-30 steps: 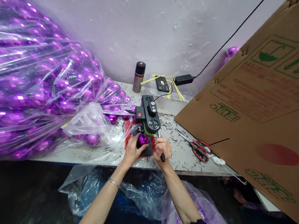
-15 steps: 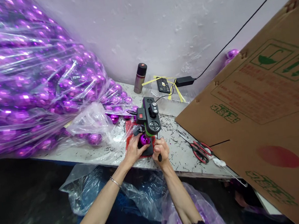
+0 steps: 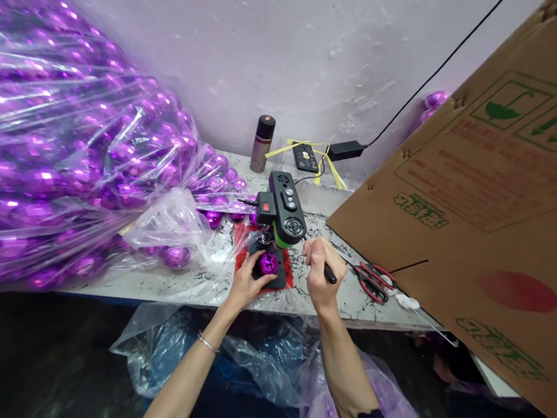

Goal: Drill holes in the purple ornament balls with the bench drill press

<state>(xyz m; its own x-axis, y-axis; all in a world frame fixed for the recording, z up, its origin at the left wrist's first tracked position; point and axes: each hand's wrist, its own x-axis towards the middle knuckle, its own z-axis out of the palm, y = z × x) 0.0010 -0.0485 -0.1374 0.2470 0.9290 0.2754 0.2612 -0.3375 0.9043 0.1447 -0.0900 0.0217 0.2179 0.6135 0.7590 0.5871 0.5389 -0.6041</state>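
Observation:
A small black bench drill point(image 3: 281, 210) with a green collar stands on a red mat point(image 3: 243, 252) at the table's front edge. Under its chuck sits a shiny purple ball point(image 3: 268, 262). My left hand point(image 3: 246, 280) is curled round the ball's left side and holds it on the black base. My right hand point(image 3: 319, 263) is closed on the drill's black lever handle point(image 3: 330, 273), which points right and down. The drill head sits raised above the ball.
A huge clear bag of purple balls point(image 3: 55, 145) fills the left. A tilted cardboard box point(image 3: 481, 216) crowds the right. Red-handled scissors point(image 3: 371, 280) lie beside it. A spray can point(image 3: 261, 143), a power strip point(image 3: 305, 158) and an adapter point(image 3: 346, 150) sit by the wall. Plastic bags point(image 3: 254, 362) hang below the table.
My right hand has swung the lever from low near the base up and to the right, and the drill head has risen off the ball. My left hand stays on the ball.

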